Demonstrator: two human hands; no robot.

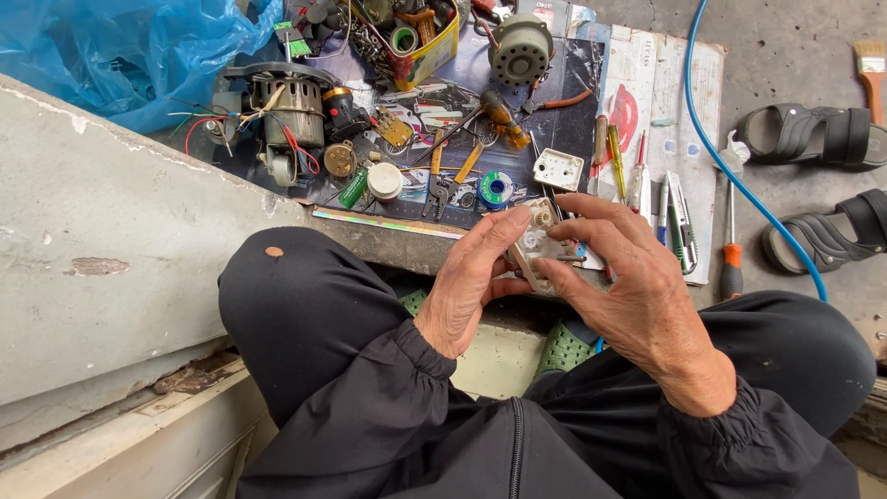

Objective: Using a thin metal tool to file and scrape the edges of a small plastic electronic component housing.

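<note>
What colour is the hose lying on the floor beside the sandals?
The hose is blue, seen in the head view.

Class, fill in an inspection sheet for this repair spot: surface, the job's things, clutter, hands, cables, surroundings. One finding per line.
Surface: printed paper sheets spread on concrete floor.
Job's things: small clear plastic gear housing held in both hands.
Clutter: fan motor, round grey motor, pliers, solder spool, white square cover, screwdrivers, yellow parts tin.
Hands: left hand and right hand each have a grip on the housing.
Cables: blue hose; loose coloured wires at the fan motor.
Surroundings: blue plastic bag, black sandals, paintbrush.
</note>
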